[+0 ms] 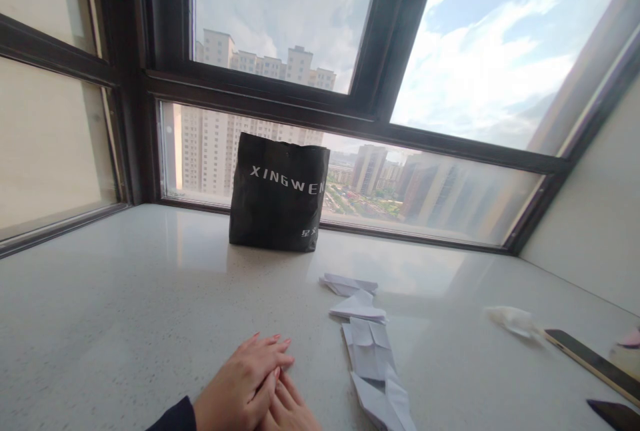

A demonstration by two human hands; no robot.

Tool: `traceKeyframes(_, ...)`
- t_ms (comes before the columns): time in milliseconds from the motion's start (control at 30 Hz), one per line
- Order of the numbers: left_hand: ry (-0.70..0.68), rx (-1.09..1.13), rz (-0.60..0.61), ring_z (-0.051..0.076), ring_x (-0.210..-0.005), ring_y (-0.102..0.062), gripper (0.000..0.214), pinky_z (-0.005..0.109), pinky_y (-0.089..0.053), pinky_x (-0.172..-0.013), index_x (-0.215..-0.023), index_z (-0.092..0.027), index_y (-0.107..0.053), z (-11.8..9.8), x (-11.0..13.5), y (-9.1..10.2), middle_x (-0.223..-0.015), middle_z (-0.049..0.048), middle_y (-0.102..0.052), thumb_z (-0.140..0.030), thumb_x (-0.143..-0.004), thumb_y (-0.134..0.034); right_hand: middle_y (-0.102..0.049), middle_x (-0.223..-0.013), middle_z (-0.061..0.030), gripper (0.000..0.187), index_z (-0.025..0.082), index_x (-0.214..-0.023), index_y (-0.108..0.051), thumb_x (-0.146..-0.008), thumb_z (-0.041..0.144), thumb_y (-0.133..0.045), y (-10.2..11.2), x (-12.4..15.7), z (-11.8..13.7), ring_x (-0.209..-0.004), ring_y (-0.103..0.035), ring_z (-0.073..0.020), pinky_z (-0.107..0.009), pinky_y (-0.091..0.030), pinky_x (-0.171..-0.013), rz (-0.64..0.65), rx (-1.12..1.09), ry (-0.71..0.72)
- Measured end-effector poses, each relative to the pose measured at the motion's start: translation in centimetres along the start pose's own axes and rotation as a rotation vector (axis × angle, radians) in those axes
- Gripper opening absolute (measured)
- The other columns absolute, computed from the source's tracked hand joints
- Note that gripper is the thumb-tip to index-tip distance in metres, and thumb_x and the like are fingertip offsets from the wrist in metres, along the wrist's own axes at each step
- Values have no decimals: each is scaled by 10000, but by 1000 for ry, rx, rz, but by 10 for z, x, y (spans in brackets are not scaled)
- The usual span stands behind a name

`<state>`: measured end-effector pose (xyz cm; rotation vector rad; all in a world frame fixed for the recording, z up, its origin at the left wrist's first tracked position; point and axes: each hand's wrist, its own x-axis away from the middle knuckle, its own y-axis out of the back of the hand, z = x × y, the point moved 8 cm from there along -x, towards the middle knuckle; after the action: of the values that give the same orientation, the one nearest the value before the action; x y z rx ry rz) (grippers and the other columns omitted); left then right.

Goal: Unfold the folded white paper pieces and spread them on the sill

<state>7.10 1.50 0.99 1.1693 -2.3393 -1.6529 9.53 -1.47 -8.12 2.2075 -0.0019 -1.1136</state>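
Right of the overlapped grip [245, 377], folded papers [371, 347], apart

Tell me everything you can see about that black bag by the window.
The black bag stands upright on the pale speckled sill, before the window. It looks boxy, smooth like plastic or coated paper, with creases and a wavy top edge. White lettering, XINGWEN, crosses its upper front; smaller white characters sit low on the right. Only the sill visibly touches it; its inside is hidden.
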Motion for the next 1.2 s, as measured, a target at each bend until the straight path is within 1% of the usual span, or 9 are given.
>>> traceKeyframes(67,-4,-3,2,217,-1094,-487,345,439,-334,-972,-1050,-235,-598,0,0,0,-1175,10,-546,-124,-799,-389,-669,-850,-95,317,95,-1041,-568,-880,325,-422,-1,0,1,-850,-616,-218,-402,-376,-975,7,-8,6)
traceKeyframes(233,5,-5,19,217,-1098,-484,348,448,-336,-968,-1043,-233,-600,0,-1,-1,-1172,10,-547,-120,-793,-384,-672,-826,-101,328,75,-1031,-572,-888,317,-403,6,1,-1,-844,-615,-221,-397,-363,-987,-96,9,-14)
traceKeyframes(433,-2,2,3,213,-1092,-490,350,437,-338,-969,-1043,-234,-601,0,-1,-1,-1166,12,-552,-119,-792,-386,-675,-839,-98,318,95,-1036,-570,-887,324,-407,3,1,-1,-897,-605,-229,-413,-354,-993,-51,-19,-11)
traceKeyframes(667,-20,10,-32,205,-1081,-500,337,398,-336,-979,-1039,-239,-605,2,2,0,-1150,11,-566,-123,-790,-410,-680,-836,-95,288,105,-1017,-577,-888,295,-403,6,-2,-3,-868,-616,-225,-415,-386,-970,-69,-24,-51)
traceKeyframes(800,-19,7,-32,203,-1083,-498,345,398,-337,-978,-1035,-238,-606,1,2,0,-1151,13,-566,-111,-783,-406,-677,-828,-100,309,96,-1013,-578,-892,307,-389,9,-2,-2,-867,-614,-226,-413,-382,-975,-116,-20,-44)
traceKeyframes(867,-14,2,-24,205,-1087,-494,353,411,-337,-974,-1036,-235,-604,1,1,-1,-1156,15,-562,-105,-782,-395,-674,-836,-103,319,92,-1022,-575,-890,319,-393,6,-2,-2,-852,-615,-226,-416,-383,-971,-92,-22,-38)
traceKeyframes(1033,-10,2,-26,204,-1088,-493,342,400,-332,-979,-1040,-237,-604,-1,1,0,-1159,12,-559,-116,-793,-402,-667,-867,-104,316,99,-1038,-568,-865,335,-449,-2,-2,0,-852,-608,-231,-420,-395,-956,40,-59,-19)
traceKeyframes(1200,-10,4,-33,202,-1077,-503,336,385,-339,-979,-1030,-243,-610,1,1,0,-1148,6,-567,-121,-790,-407,-664,-899,-96,287,128,-1037,-566,-865,327,-451,6,-10,-3,-893,-595,-239,-435,-394,-955,61,-71,-33)
